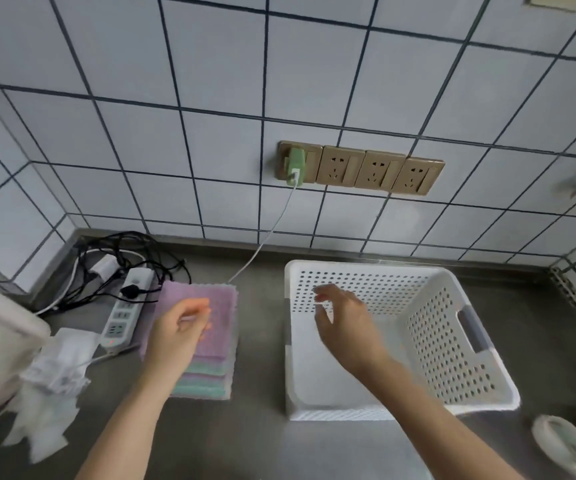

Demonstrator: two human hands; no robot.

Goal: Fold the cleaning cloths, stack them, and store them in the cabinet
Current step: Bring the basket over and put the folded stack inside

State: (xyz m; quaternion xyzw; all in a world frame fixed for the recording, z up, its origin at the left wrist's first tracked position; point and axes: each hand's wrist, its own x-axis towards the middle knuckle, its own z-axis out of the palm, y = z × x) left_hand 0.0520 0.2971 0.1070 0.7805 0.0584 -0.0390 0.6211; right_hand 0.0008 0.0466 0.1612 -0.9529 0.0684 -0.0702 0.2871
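The stack of folded cleaning cloths (pixel 207 344), purple on top, lies on the worktop (pixel 255 431) under the left hand (pixel 179 336), whose grip is loosely curled and holds nothing. To its right, the right hand (pixel 343 323) hovers inside the white perforated basket (pixel 452 344), fingers relaxed and spread, holding nothing.

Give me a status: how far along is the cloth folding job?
Done: folded purple and green cloths sit in one stack on the counter. The white basket looks empty. In hand: nothing; the left hand hovers over the stack, the right hand over the basket. Left: storing the stack; no cabinet is in view.
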